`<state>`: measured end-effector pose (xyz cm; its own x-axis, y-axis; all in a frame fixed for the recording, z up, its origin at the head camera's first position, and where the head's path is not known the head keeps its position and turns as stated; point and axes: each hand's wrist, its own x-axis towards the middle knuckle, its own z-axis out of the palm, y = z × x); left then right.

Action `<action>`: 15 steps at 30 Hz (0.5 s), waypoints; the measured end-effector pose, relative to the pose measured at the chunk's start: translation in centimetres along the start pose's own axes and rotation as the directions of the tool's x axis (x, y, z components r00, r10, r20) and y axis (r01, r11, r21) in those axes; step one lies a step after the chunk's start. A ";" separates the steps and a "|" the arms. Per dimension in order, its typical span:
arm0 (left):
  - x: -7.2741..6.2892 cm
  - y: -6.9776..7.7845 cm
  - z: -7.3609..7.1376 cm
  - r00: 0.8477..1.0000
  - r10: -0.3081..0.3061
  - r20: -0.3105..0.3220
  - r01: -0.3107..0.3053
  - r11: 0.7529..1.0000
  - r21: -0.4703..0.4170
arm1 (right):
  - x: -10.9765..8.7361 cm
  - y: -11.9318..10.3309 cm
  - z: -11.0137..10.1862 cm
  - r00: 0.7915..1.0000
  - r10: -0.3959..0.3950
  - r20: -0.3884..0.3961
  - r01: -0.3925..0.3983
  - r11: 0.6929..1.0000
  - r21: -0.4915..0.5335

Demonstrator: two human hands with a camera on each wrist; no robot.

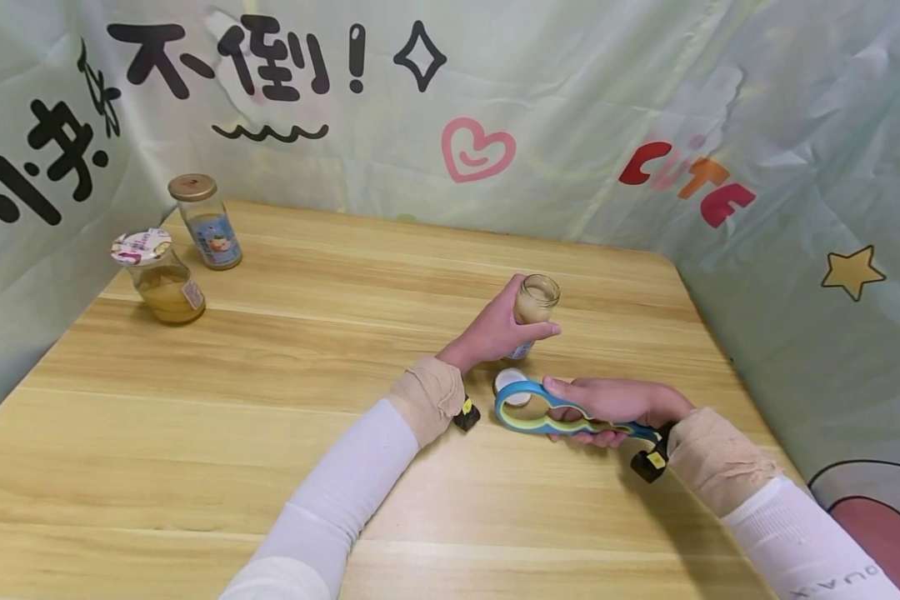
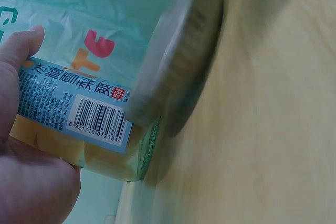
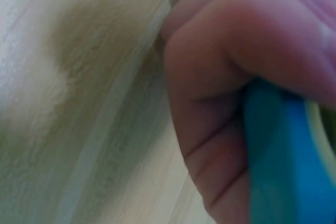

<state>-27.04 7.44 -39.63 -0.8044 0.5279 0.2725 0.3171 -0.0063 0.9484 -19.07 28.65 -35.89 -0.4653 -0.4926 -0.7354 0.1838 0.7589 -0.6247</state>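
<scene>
My left hand [image 1: 498, 329] grips an open glass jar [image 1: 534, 310] of pale contents, thumb on its near side. In the left wrist view the jar [image 2: 94, 114] shows a blue label with a barcode. My right hand [image 1: 607, 400] holds a blue and yellow-green jar opener [image 1: 517, 426] with a ringed, wavy inside edge; in the right wrist view its fingers curl round the opener [image 3: 273, 150]. A round lid [image 1: 508, 379], white inside, is below the jar and behind the opener's ring. The lid [image 2: 176, 51] is tilted and blurred in the left wrist view, close over the table.
At the back left of the wooden table [image 1: 270, 467] stand two more jars: a tall one [image 1: 213, 233] with a gold lid and blue label, and a shorter one [image 1: 168, 287] with a patterned cover. A printed cloth [image 1: 570, 100] surrounds the table's back and sides.
</scene>
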 end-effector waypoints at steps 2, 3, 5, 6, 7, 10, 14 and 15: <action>0.0 0.0 0.0 1.000 0.000 -0.001 0.000 1.000 -0.002 | 0.1 0.1 0.0 1.000 -0.003 0.001 0.003 1.000 0.000; 0.0 0.0 0.0 1.000 0.000 -0.001 0.000 1.000 -0.004 | 0.1 0.1 0.0 1.000 -0.004 0.003 0.004 1.000 0.001; 0.0 0.0 0.0 1.000 -0.001 -0.001 0.001 1.000 -0.006 | 0.1 0.2 0.0 1.000 -0.006 0.002 0.006 1.000 0.003; 0.0 0.0 0.0 1.000 -0.002 -0.002 0.002 1.000 -0.008 | 0.1 0.2 0.0 1.000 -0.006 0.002 0.006 1.000 0.003; 0.0 0.0 0.0 1.000 -0.003 -0.002 0.003 1.000 -0.009 | 0.1 0.2 0.0 1.000 -0.006 0.003 0.006 1.000 0.003; 0.0 0.0 0.0 1.000 -0.006 -0.002 0.006 1.000 -0.016 | 0.1 0.1 0.0 1.000 -0.006 0.004 0.006 1.000 -0.001; 0.0 0.0 0.0 1.000 -0.008 -0.001 0.008 1.000 -0.012 | 0.1 0.0 -0.1 1.000 -0.009 0.004 0.009 1.000 -0.008; 0.0 0.0 0.0 1.000 -0.007 -0.001 0.007 1.000 -0.009 | 0.1 0.0 0.0 1.000 -0.009 0.004 0.009 1.000 -0.009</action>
<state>-27.05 7.43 -39.67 -0.8073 0.5268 0.2660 0.3071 -0.0100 0.9516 -19.12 28.65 -35.94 -0.4632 -0.5016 -0.7307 0.1719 0.7579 -0.6293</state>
